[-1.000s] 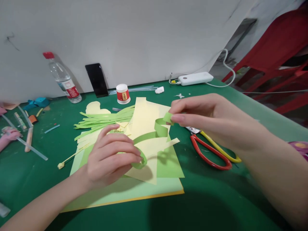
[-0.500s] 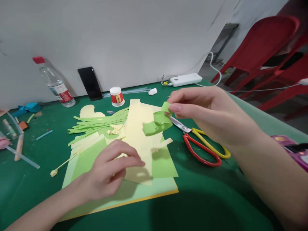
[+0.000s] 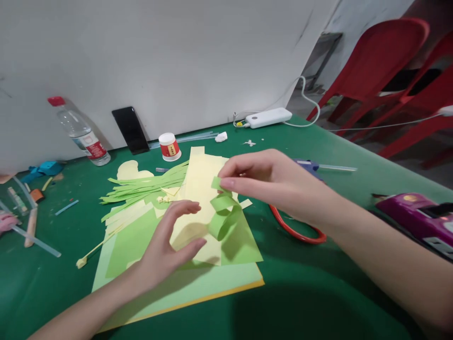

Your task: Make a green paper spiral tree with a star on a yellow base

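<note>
Pinched between the thumb and fingers of my right hand (image 3: 262, 182) is a curled green paper strip (image 3: 226, 215), dangling in a loose spiral over the paper sheets. My left hand (image 3: 173, 236) hovers to its left, thumb and fingers apart, holding nothing. Below both hands lie a pale yellow paper sheet (image 3: 201, 174), a bright green sheet (image 3: 129, 241) and a light green sheet (image 3: 177, 290). A bundle of thin green paper strips (image 3: 145, 186) rests behind my left hand. Red-handled scissors (image 3: 300, 238) lie partly hidden beneath my right wrist.
Along the wall stand a water bottle (image 3: 88, 141), a phone (image 3: 130, 130) and a paper cup (image 3: 169, 147). A white power strip (image 3: 268, 118) sits at the back right. A blue glue gun (image 3: 307, 165) and a purple device (image 3: 417, 217) lie to the right; red chairs (image 3: 385, 66) stand beyond.
My right hand has moved left and slightly down with the green strip, which now hangs lower in a spiral. My left hand's fingers have spread apart. The view has shifted slightly.
</note>
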Available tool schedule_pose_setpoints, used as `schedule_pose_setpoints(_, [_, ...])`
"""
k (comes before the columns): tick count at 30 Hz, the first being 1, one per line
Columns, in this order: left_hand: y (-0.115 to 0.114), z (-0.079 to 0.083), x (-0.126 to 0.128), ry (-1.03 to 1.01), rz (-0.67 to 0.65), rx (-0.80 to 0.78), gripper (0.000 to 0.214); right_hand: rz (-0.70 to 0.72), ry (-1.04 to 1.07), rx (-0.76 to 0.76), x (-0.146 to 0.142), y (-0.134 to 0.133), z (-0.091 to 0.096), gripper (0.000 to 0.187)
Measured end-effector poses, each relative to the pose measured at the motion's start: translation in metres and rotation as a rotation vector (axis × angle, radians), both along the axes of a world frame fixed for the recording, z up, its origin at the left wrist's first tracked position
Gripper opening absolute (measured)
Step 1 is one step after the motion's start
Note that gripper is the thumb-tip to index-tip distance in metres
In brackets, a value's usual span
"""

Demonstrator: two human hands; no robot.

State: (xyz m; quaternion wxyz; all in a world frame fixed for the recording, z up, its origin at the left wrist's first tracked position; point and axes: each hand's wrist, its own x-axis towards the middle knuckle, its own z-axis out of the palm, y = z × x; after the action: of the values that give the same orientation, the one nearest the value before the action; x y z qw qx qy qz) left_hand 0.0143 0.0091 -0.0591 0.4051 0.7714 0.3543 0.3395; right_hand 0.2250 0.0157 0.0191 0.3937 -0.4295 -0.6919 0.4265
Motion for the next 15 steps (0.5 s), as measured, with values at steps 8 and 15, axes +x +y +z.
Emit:
schedule_pose_setpoints(8, [-0.006,0.015,0.000,-0.029,-0.045,0.365,0.008,0.082,0.009,-0.080,-0.011,-0.001,-0.007,0.014])
schedule_pose_setpoints(15, [-0.004,0.013,-0.004,-0.136,0.060,0.242,0.023,0.108,0.037,-0.158,-0.013,0.001,-0.009,0.014])
